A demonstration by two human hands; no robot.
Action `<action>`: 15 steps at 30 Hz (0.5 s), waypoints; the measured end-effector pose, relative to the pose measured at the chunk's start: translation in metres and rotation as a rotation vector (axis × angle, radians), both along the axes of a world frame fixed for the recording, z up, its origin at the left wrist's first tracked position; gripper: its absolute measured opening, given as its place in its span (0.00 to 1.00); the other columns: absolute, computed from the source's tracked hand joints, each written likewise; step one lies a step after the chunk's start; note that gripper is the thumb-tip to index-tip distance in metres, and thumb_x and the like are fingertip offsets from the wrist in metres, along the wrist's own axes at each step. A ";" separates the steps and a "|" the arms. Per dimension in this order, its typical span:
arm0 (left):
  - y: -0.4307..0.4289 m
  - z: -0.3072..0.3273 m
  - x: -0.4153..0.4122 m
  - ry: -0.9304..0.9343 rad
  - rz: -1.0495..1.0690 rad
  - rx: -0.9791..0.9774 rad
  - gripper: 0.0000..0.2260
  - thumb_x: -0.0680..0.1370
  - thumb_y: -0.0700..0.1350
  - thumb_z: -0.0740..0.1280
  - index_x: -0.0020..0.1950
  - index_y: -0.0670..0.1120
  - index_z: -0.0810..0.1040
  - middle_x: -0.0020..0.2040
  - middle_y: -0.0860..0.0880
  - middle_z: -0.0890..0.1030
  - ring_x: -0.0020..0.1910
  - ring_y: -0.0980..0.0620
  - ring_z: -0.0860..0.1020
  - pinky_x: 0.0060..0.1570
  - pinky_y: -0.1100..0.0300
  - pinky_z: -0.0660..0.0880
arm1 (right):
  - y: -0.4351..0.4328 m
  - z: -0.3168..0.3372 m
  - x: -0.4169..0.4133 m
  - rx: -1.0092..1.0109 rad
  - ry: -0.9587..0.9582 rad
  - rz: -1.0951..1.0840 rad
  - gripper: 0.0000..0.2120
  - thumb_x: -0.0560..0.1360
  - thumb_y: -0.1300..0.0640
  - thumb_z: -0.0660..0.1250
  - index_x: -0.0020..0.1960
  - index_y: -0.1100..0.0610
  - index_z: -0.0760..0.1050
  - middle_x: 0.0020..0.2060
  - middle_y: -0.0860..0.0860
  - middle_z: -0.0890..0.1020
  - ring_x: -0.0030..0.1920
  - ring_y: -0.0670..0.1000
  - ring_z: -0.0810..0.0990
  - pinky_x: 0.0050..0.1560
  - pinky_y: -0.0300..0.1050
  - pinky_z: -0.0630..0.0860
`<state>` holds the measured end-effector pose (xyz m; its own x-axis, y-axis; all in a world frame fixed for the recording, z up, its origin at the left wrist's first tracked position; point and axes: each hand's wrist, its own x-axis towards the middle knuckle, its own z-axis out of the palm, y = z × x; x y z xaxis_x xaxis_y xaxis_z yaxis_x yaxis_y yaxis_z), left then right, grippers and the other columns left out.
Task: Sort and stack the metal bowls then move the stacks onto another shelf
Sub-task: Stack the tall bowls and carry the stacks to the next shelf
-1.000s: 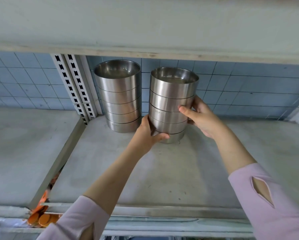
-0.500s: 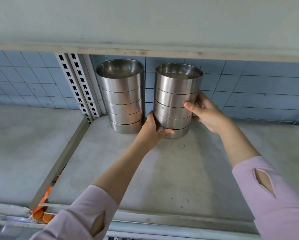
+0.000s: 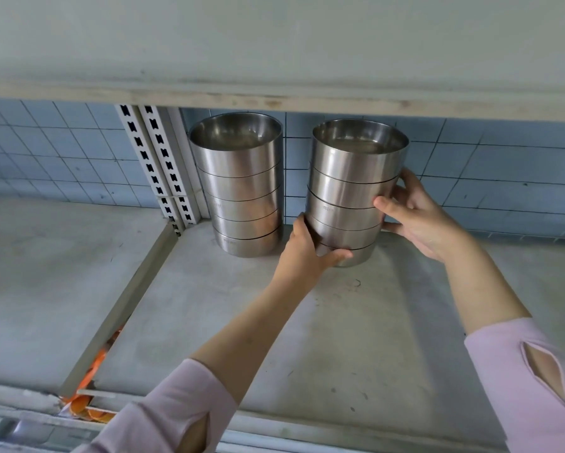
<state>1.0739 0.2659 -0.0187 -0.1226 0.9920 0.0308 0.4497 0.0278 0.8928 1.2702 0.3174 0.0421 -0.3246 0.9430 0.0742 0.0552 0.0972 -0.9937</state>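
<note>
1. Right stack of metal bowls (image 3: 349, 191): five nested, upright, toward the back of the grey shelf (image 3: 307, 322), near the blue tiled wall (image 3: 503, 178). Can't tell whether its base touches the shelf; the lower edge is partly hidden by the left hand.
2. Left hand (image 3: 302, 253): low on the stack's left side, fingers (image 3: 335, 256) curled around the bottom bowl's front, closed on the stack.
3. Right hand (image 3: 415, 214): on the stack's right side at mid height, thumb (image 3: 384, 204) across the front of the third bowl, remaining fingers wrapped behind. Also gripping the stack.
4. Left stack of metal bowls (image 3: 245, 191): five nested, upright, standing on the shelf just beside the slotted upright posts (image 3: 157, 165). A narrow gap separates the two stacks; no hand on this one.
5. Upper shelf board (image 3: 274, 60) overhangs both stacks.
6. Both arms wear pale pink sleeves (image 3: 176, 410).
7. Orange items (image 3: 88, 387) visible through the gap at the shelf's left edge, too obscured to identify.
</note>
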 end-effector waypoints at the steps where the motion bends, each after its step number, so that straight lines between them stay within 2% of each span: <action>1: 0.000 0.000 0.002 0.017 0.010 -0.002 0.48 0.62 0.58 0.79 0.73 0.46 0.58 0.69 0.48 0.72 0.66 0.48 0.72 0.63 0.53 0.71 | -0.001 -0.001 0.000 0.016 0.013 -0.006 0.54 0.52 0.34 0.82 0.73 0.45 0.64 0.63 0.46 0.79 0.59 0.45 0.82 0.57 0.54 0.80; 4: 0.000 0.000 0.005 0.057 0.042 0.006 0.49 0.61 0.59 0.79 0.73 0.45 0.58 0.69 0.47 0.72 0.66 0.47 0.72 0.62 0.52 0.72 | -0.008 -0.003 -0.005 0.043 0.003 -0.051 0.42 0.56 0.32 0.80 0.65 0.44 0.72 0.61 0.43 0.79 0.58 0.43 0.82 0.63 0.60 0.77; 6: -0.002 0.001 0.006 0.068 0.031 -0.030 0.48 0.63 0.60 0.78 0.73 0.44 0.57 0.68 0.46 0.72 0.63 0.46 0.74 0.60 0.53 0.72 | -0.015 -0.009 -0.008 0.044 0.020 -0.147 0.45 0.57 0.31 0.78 0.68 0.47 0.72 0.64 0.44 0.79 0.63 0.45 0.79 0.66 0.62 0.74; 8: -0.012 0.006 0.005 0.087 -0.028 -0.097 0.48 0.66 0.59 0.77 0.75 0.43 0.54 0.69 0.46 0.71 0.62 0.47 0.74 0.59 0.56 0.71 | -0.030 -0.014 -0.014 0.027 0.046 -0.294 0.48 0.58 0.29 0.77 0.72 0.50 0.70 0.66 0.45 0.79 0.65 0.45 0.79 0.67 0.55 0.75; 9: -0.021 0.008 0.002 0.106 -0.058 -0.116 0.48 0.68 0.58 0.76 0.77 0.44 0.52 0.71 0.46 0.69 0.65 0.47 0.72 0.62 0.58 0.69 | -0.042 -0.017 -0.018 0.022 0.043 -0.383 0.46 0.60 0.29 0.75 0.71 0.50 0.70 0.66 0.46 0.80 0.62 0.42 0.79 0.65 0.50 0.75; 10: -0.034 0.010 -0.003 0.127 -0.081 -0.114 0.46 0.69 0.57 0.75 0.78 0.45 0.52 0.72 0.47 0.68 0.68 0.48 0.69 0.63 0.60 0.66 | -0.057 -0.019 -0.024 0.030 0.035 -0.476 0.41 0.63 0.32 0.74 0.69 0.50 0.71 0.65 0.47 0.80 0.59 0.40 0.80 0.62 0.44 0.75; 12: -0.069 0.014 -0.023 0.156 -0.116 -0.064 0.36 0.72 0.55 0.73 0.75 0.49 0.61 0.68 0.50 0.73 0.67 0.51 0.71 0.59 0.64 0.67 | -0.092 -0.025 -0.039 0.082 0.004 -0.606 0.26 0.71 0.42 0.74 0.66 0.50 0.74 0.62 0.49 0.81 0.57 0.41 0.81 0.59 0.39 0.75; 13: -0.089 0.015 -0.038 0.173 -0.137 -0.024 0.30 0.73 0.55 0.72 0.72 0.51 0.66 0.65 0.53 0.75 0.64 0.54 0.73 0.59 0.64 0.68 | -0.112 -0.027 -0.049 0.110 -0.023 -0.619 0.21 0.75 0.47 0.73 0.65 0.50 0.76 0.61 0.49 0.82 0.58 0.44 0.81 0.60 0.39 0.75; 15: -0.134 0.017 -0.076 0.235 -0.164 0.085 0.23 0.74 0.53 0.71 0.68 0.52 0.73 0.63 0.57 0.75 0.60 0.60 0.74 0.60 0.67 0.70 | -0.153 -0.032 -0.076 0.158 -0.109 -0.561 0.15 0.77 0.53 0.72 0.63 0.49 0.77 0.61 0.45 0.81 0.61 0.45 0.79 0.63 0.41 0.74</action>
<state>0.9981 0.1320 -0.0014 0.0594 0.9905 0.1237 0.6366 -0.1330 0.7596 1.1942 0.1644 0.0104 0.2070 0.9528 0.2221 0.2420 0.1701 -0.9553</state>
